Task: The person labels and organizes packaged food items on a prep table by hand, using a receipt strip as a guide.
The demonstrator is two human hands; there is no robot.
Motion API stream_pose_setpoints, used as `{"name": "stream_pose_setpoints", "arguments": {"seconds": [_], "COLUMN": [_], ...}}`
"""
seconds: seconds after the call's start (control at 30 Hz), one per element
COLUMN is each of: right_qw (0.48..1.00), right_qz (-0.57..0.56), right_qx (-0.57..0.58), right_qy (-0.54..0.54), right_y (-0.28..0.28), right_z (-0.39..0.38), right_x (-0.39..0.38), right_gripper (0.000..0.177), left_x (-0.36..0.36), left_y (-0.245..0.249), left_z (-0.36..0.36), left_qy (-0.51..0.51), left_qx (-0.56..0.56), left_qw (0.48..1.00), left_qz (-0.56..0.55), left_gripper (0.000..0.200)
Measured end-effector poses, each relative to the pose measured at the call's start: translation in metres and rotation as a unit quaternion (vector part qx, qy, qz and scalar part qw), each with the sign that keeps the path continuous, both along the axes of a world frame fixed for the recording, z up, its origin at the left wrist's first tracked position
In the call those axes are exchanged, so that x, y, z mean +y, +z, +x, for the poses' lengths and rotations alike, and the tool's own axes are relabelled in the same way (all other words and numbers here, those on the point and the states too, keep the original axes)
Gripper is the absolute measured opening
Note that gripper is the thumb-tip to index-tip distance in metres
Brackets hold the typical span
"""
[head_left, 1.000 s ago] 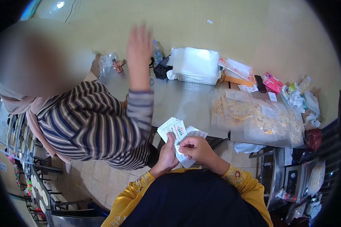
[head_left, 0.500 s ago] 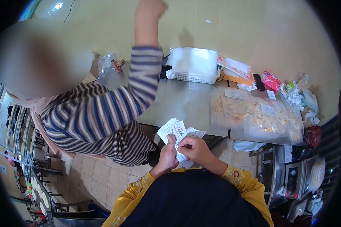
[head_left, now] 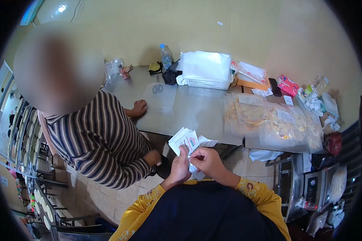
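My left hand [head_left: 179,169] is closed around a fanned stack of printed labels [head_left: 184,139], with the thumb pressed on top. The labels are white with a red and green logo and small print. My right hand [head_left: 206,161] pinches at the right edge of the stack, its fingertips touching my left thumb area. White paper strips [head_left: 207,142] stick out behind and below the fingers. Both hands are held in front of the steel table's near edge. Exactly which sheet the right fingers grip is hidden.
Filled clear plastic packs [head_left: 251,110] lie on the steel table [head_left: 193,114] at right. A white basket [head_left: 208,83], water bottle [head_left: 165,57] and phone [head_left: 274,87] stand along the wall. A co-worker in a striped top [head_left: 104,136] is close on my left, one hand on the table.
The co-worker's raised arm has come down, uncovering the bottle and a clear plastic sheet on the table. The co-worker's body has shifted rightward. My hands have barely moved.
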State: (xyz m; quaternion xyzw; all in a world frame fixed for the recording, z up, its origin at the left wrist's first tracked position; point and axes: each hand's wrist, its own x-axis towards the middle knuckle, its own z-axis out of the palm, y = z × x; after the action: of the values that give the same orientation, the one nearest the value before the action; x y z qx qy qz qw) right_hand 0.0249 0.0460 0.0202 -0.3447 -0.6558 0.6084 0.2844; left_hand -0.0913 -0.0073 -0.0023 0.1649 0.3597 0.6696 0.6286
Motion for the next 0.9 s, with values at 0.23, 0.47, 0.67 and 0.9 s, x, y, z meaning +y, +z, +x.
{"name": "stream_pose_setpoints", "arguments": {"seconds": [0.23,0.47,0.67,0.9], "right_qw": [0.997,0.993,0.991,0.979], "right_qz": [0.054,0.077,0.05,0.102], "right_qx": [-0.047,-0.092,-0.123,-0.176], "right_qy": [-0.009,0.023,0.019,-0.01], "right_y": [-0.003,-0.024,-0.014,-0.02], "right_z": [0.006,0.022,0.037,0.07], "right_x": [0.005,0.015,0.02,0.035], "right_gripper": [0.025,0.039,0.04,0.044], "left_x": [-0.001,0.004,0.011,0.023], "left_y": [-0.017,-0.013,0.003,0.007], "left_z": [0.002,0.007,0.016,0.029], "left_qy": [0.001,0.0,-0.005,-0.003], "left_qx": [0.003,-0.037,-0.063,-0.098], "left_qw": [1.0,0.998,0.997,0.994], "left_qz": [0.005,-0.046,-0.055,-0.053], "left_gripper": [0.054,0.055,0.055,0.055]}}
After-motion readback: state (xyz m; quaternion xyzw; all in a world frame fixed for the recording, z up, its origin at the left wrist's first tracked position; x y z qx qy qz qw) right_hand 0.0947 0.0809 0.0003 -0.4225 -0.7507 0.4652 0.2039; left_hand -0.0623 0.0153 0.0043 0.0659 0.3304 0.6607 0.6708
